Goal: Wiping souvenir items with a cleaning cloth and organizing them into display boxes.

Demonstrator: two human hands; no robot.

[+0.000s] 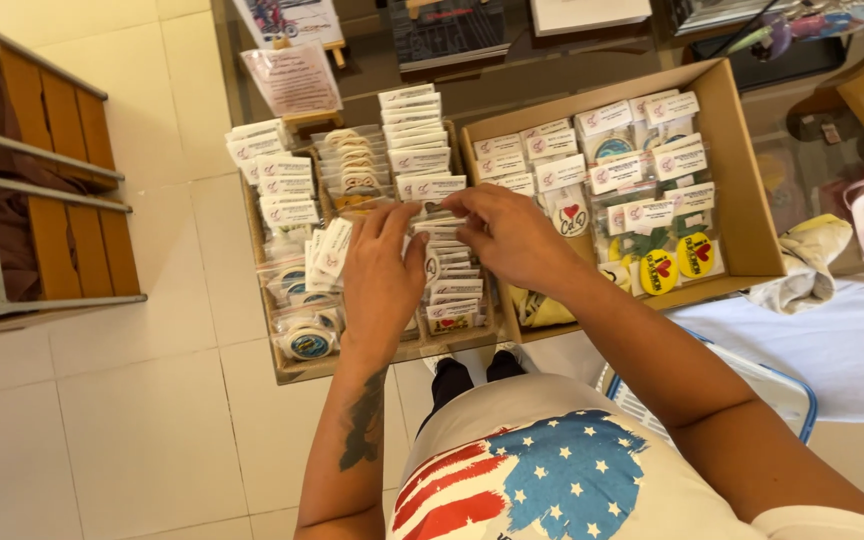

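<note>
While both hands work the same row of small packets (442, 265) standing on edge in a wooden tray (287, 368), the left hand (380, 275) lies half-curled against the cards, and the right hand (512, 235) seems to pinch one packet's top edge. Beside the tray, a cardboard box (742, 190) holds bagged round badges (657, 272).

The packets (439, 262) under the fingers (457, 203) are glossy clear plastic sleeves with matt white paper header cards. They stand in a shallow wooden tray (292, 368). Just right of the tray, the box (742, 190) is plain brown cardboard, matt and smooth. Left of the tray, the floor tiles (142, 440) are cream ceramic with a soft sheen, and the bench (42, 160) has varnished wooden slats on grey painted metal rails.
</note>
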